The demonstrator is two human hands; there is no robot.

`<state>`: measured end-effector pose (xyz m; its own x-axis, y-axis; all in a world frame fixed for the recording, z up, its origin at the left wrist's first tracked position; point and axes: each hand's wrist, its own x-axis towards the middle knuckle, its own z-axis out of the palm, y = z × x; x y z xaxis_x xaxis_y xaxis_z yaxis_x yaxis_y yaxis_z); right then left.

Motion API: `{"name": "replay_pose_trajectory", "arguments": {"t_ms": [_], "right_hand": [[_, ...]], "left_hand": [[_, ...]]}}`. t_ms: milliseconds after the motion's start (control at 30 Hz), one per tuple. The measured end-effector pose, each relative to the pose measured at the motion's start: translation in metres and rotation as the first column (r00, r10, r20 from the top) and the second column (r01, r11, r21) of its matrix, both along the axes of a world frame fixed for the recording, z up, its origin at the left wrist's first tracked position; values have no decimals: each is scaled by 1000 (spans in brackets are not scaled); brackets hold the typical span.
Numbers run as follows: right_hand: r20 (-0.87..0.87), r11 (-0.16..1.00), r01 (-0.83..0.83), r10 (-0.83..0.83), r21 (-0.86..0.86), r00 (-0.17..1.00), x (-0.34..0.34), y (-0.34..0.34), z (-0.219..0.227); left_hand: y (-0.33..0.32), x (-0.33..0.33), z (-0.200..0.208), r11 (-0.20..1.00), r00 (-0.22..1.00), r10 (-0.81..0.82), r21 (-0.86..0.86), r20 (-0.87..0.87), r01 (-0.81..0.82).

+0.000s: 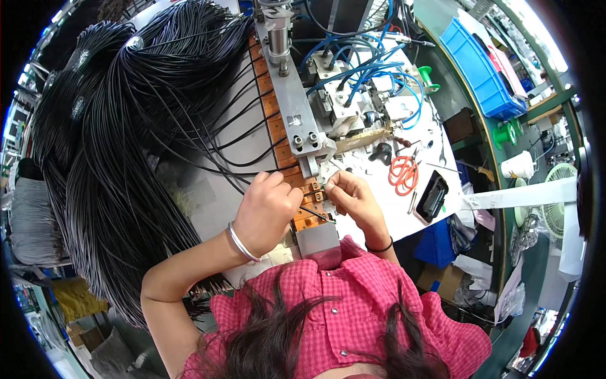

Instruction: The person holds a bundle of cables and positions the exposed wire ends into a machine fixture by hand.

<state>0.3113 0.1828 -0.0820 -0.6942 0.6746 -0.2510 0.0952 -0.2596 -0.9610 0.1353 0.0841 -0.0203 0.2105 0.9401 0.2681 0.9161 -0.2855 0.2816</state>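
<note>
My left hand (268, 211) is closed in a loose fist over the left side of a row of copper-coloured fixture blocks (309, 218). From beneath its fingers a black cable (310, 211) runs right across the blocks, ending in thin, light-coloured wire ends. Opposite it, my right hand (353, 201) pinches thumb and forefinger together at the blocks' right edge; what lies between the fingertips is too small to tell. Further along the row, several black cables lie across the blocks under a grey metal bar (290, 95).
A large bundle of black cables (120, 132) covers the left side. Behind the blocks stands a machine with blue air hoses (379, 69). To the right lie a coil of red cord (403, 175), a black tray (432, 197) and a blue bin (483, 72).
</note>
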Motion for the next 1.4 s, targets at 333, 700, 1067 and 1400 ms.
{"name": "replay_pose_trajectory", "arguments": {"t_ms": [333, 700, 1067, 1400], "right_hand": [[145, 980, 95, -121, 172, 982, 4, -7, -1], [-190, 986, 162, -152, 35, 970, 4, -21, 13], [-239, 981, 147, -173, -123, 956, 3, -12, 10], [-378, 900, -208, 53, -384, 924, 6, -7, 14]], "left_hand": [[2, -2, 3, 995, 994, -41, 82, -103, 50], [-5, 3, 4, 981, 983, 129, -164, 128, -108], [-1, -1, 8, 998, 995, 67, 17, 72, -68], [0, -1, 4, 997, 992, 37, 56, 122, -44]]}}
